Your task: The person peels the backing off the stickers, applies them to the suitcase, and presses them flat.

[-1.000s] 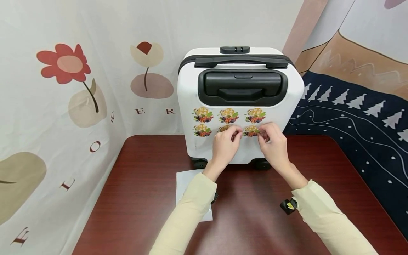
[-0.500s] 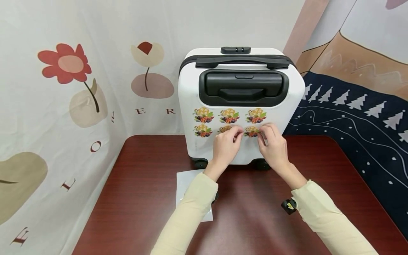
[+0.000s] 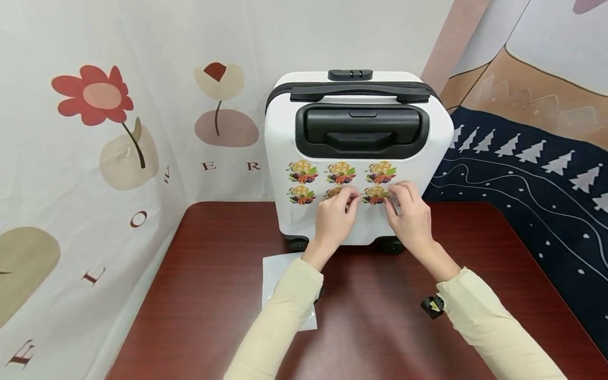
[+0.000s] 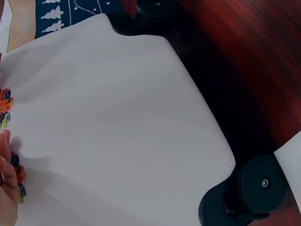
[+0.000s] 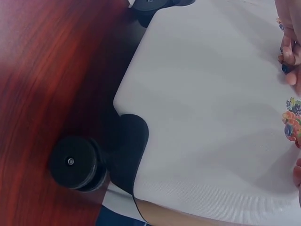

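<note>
A white suitcase [image 3: 294,224] stands upright, with two rows of colourful fruit-print stickers on its front. The lower right sticker [image 3: 375,195] lies between my two hands. At its left edge, my left hand [image 3: 332,215] pinches with thumb and fingertips together, and it partly covers the lower middle sticker [image 3: 332,193]. My right hand [image 3: 412,216] is at the right edge of the same sticker, its thumb and forefinger spread a little apart against the suitcase. In the right wrist view the lower right sticker [image 5: 292,123] shows flat between the fingertips of both hands.
On the dark red wooden table [image 3: 204,295] a white sheet [image 3: 280,266] lies partly under my left forearm. Black wheels [image 3: 389,245] hold the suitcase up at its base. Patterned cloth [image 3: 166,105] hangs behind and at the sides.
My right thumb and forefinger have come away slightly to the right from the sticker's right edge and spread apart. The left hand stays nearly still.
</note>
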The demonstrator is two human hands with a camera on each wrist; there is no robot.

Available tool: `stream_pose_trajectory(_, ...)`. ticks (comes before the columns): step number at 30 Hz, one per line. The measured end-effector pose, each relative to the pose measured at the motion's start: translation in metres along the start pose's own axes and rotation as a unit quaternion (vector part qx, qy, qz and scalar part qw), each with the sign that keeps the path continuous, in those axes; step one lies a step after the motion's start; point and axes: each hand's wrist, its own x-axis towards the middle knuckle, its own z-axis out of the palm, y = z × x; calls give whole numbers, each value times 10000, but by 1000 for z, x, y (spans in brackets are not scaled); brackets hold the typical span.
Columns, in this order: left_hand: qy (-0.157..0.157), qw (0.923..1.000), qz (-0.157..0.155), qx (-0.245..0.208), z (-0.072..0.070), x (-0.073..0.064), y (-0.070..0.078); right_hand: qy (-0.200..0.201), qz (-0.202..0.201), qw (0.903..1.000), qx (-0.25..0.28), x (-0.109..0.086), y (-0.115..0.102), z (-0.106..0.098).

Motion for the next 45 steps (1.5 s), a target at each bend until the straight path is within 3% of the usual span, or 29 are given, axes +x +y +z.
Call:
stream_pose_trajectory(4,-114,9997,-61,-199,-4,1,-2,-71,39,10000,32,2,0,-4)
stream_pose_trajectory(8,-772,9958,-216,-448,-8,-1,-4,-138,150,9995,228,5,-1,-8)
stream_pose_trajectory(12,-1429,9861,-487,-696,-12,-3,-6,-114,258,9982,530,8,-1,-10)
stream_pose_trajectory(15,-1688,9800,-607,-865,-15,-4,-6,-144,328,9965,761,11,-3,-13)
stream_pose_trajectory(18,-1822,9762,-640,-989,-17,-5,-6,-448,550,9907,1157,17,-7,-18)
stream_pose_trajectory(21,-1913,9729,-692,-1097,-19,-5,-7,-975,989,9748,1747,24,-10,-22)
stream_pose_trajectory(26,-1997,9685,-807,-1247,-20,-6,-7,-1957,1630,9282,2711,31,-15,-27)
stream_pose_trajectory(31,-2072,9654,-874,-1324,-21,-6,-6,-2317,1950,8987,3171,30,-15,-25)
stream_pose_trajectory(37,-2169,9617,-929,-1393,-21,-6,-6,-2536,2407,8851,3073,21,-9,-24)
stream_pose_trajectory(45,-2243,9583,-980,-1476,-23,-6,-7,-2772,2686,8743,2942,8,-2,-20)
